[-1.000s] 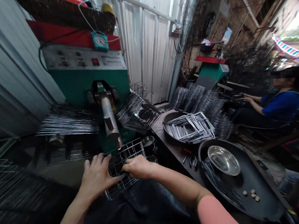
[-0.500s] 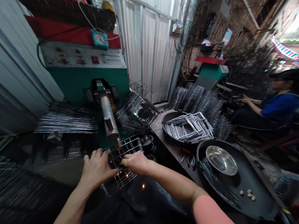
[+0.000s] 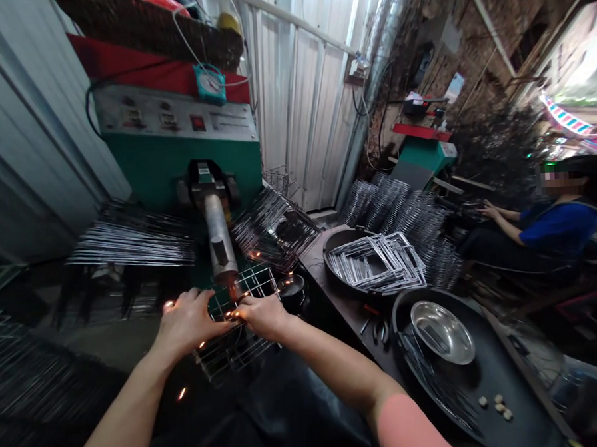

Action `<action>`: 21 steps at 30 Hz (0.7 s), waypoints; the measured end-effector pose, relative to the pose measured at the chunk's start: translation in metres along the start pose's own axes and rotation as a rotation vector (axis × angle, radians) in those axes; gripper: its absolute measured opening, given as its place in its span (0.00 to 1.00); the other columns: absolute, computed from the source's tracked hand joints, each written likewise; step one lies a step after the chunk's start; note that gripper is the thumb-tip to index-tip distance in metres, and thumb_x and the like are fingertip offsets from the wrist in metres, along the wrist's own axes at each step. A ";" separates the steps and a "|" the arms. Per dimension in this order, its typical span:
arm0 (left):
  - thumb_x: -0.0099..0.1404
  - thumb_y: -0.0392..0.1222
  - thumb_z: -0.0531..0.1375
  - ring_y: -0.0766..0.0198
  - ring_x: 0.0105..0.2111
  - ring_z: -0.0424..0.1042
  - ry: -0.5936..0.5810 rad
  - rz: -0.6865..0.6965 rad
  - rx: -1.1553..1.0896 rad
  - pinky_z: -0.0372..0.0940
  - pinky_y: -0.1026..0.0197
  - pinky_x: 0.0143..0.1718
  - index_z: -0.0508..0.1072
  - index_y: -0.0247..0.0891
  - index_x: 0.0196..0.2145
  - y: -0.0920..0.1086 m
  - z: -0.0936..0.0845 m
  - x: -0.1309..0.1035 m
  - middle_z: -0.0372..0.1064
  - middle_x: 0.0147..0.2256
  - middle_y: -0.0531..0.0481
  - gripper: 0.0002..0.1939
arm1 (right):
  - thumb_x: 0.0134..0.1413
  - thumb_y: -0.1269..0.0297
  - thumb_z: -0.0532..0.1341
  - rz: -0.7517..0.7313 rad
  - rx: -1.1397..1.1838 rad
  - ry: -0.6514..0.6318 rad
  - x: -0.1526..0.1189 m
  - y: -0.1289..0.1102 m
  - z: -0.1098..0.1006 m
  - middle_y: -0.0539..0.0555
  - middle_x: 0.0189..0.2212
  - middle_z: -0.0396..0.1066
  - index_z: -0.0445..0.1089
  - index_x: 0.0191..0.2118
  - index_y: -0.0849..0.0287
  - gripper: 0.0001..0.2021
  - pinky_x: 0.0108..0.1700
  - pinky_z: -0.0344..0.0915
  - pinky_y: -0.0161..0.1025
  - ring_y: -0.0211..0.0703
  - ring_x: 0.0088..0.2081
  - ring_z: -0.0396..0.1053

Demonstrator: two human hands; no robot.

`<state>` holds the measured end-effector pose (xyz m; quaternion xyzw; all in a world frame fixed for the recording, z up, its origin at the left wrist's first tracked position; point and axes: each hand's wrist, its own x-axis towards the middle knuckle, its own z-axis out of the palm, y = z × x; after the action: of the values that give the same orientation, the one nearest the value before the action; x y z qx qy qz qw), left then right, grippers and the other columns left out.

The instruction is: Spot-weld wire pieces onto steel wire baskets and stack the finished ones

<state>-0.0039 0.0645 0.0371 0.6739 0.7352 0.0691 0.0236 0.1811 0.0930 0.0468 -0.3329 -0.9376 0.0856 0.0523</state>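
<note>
A wire basket [image 3: 262, 282] of thin metal rods sits at the tip of a green spot-welding machine [image 3: 220, 247], under its round metal arm. My left hand [image 3: 188, 322] is closed on the basket's left side, thumb stretched toward the middle. My right hand [image 3: 263, 315] pinches the basket just right of the welding tip; whether a small loose piece is also between its fingers is hidden. Orange sparks fly around both hands, the brightest close to the fingertips.
Wire frames [image 3: 129, 239] hang left of the machine, with more wire racks [image 3: 278, 224] on its right. A black pan [image 3: 331, 265] holds rectangular frames. Another black tray [image 3: 505, 346] carries a steel bowl [image 3: 442, 333] and rods. Pliers [image 3: 381, 332] lie nearby. A person [image 3: 553, 217] sits at the right.
Both hands and the basket have shifted slightly, with the basket's near edge now higher in view. Sparks have spread around the left hand and beyond the right. The camera view has shifted a little.
</note>
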 end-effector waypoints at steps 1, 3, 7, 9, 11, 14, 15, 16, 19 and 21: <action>0.50 0.60 0.59 0.36 0.54 0.67 0.009 0.005 0.007 0.63 0.39 0.52 0.70 0.26 0.56 0.000 0.000 -0.001 0.68 0.51 0.29 0.43 | 0.62 0.67 0.60 0.021 0.067 0.043 -0.007 0.001 0.004 0.52 0.51 0.74 0.72 0.53 0.51 0.15 0.38 0.70 0.36 0.44 0.45 0.76; 0.49 0.61 0.59 0.36 0.55 0.65 0.023 0.010 0.031 0.61 0.39 0.53 0.70 0.27 0.56 0.000 0.000 -0.001 0.67 0.52 0.29 0.43 | 0.58 0.65 0.64 0.076 0.259 0.163 -0.025 0.008 0.019 0.53 0.52 0.73 0.71 0.54 0.50 0.18 0.43 0.70 0.37 0.44 0.47 0.74; 0.49 0.64 0.59 0.36 0.57 0.64 0.015 -0.017 0.027 0.61 0.39 0.53 0.71 0.32 0.55 -0.005 -0.003 0.008 0.67 0.54 0.30 0.42 | 0.49 0.67 0.68 0.359 0.811 0.315 -0.063 0.033 0.065 0.50 0.38 0.74 0.71 0.42 0.56 0.13 0.40 0.68 0.36 0.41 0.39 0.72; 0.49 0.65 0.60 0.36 0.56 0.65 0.011 -0.038 -0.012 0.62 0.39 0.52 0.71 0.34 0.54 -0.010 -0.003 0.016 0.68 0.53 0.31 0.42 | 0.50 0.66 0.67 0.600 1.104 0.279 -0.080 0.048 0.089 0.45 0.27 0.69 0.69 0.36 0.57 0.08 0.30 0.63 0.32 0.36 0.29 0.67; 0.49 0.65 0.61 0.35 0.55 0.66 0.014 -0.052 -0.043 0.63 0.39 0.51 0.72 0.35 0.53 -0.015 -0.002 0.022 0.69 0.51 0.31 0.40 | 0.51 0.64 0.66 0.822 1.359 0.248 -0.095 0.060 0.107 0.42 0.21 0.62 0.67 0.34 0.58 0.07 0.24 0.55 0.29 0.32 0.22 0.60; 0.51 0.63 0.61 0.34 0.53 0.68 0.026 -0.049 -0.043 0.65 0.39 0.49 0.73 0.35 0.50 -0.019 0.000 0.028 0.70 0.50 0.30 0.36 | 0.49 0.65 0.66 0.997 1.667 0.324 -0.114 0.071 0.118 0.44 0.22 0.62 0.68 0.35 0.60 0.08 0.19 0.49 0.27 0.30 0.20 0.58; 0.52 0.63 0.61 0.34 0.52 0.68 0.026 -0.042 -0.039 0.65 0.39 0.49 0.74 0.36 0.49 -0.020 0.000 0.029 0.70 0.50 0.30 0.34 | 0.49 0.66 0.66 1.035 1.754 0.360 -0.120 0.074 0.119 0.46 0.23 0.64 0.69 0.35 0.61 0.07 0.19 0.49 0.26 0.30 0.20 0.58; 0.53 0.63 0.60 0.34 0.52 0.69 0.021 -0.037 -0.038 0.65 0.39 0.49 0.74 0.36 0.49 -0.019 -0.001 0.030 0.70 0.50 0.30 0.33 | 0.48 0.68 0.65 1.065 1.831 0.383 -0.125 0.076 0.119 0.47 0.24 0.64 0.69 0.34 0.61 0.07 0.18 0.49 0.26 0.30 0.20 0.59; 0.54 0.63 0.60 0.33 0.53 0.68 -0.035 -0.041 -0.068 0.64 0.35 0.52 0.72 0.34 0.50 -0.017 -0.007 0.033 0.70 0.51 0.29 0.34 | 0.49 0.70 0.65 1.124 1.966 0.378 -0.138 0.080 0.115 0.47 0.20 0.61 0.68 0.31 0.61 0.04 0.18 0.51 0.25 0.31 0.19 0.59; 0.52 0.65 0.61 0.32 0.56 0.65 -0.080 -0.049 -0.099 0.59 0.30 0.55 0.71 0.33 0.53 -0.019 -0.009 0.032 0.68 0.53 0.27 0.39 | 0.51 0.70 0.64 1.119 1.999 0.363 -0.143 0.082 0.111 0.46 0.18 0.59 0.66 0.29 0.61 0.05 0.20 0.54 0.25 0.31 0.19 0.59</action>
<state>-0.0264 0.0941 0.0456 0.6560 0.7455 0.0779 0.0882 0.3253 0.0512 -0.0842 -0.5185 -0.1523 0.7503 0.3807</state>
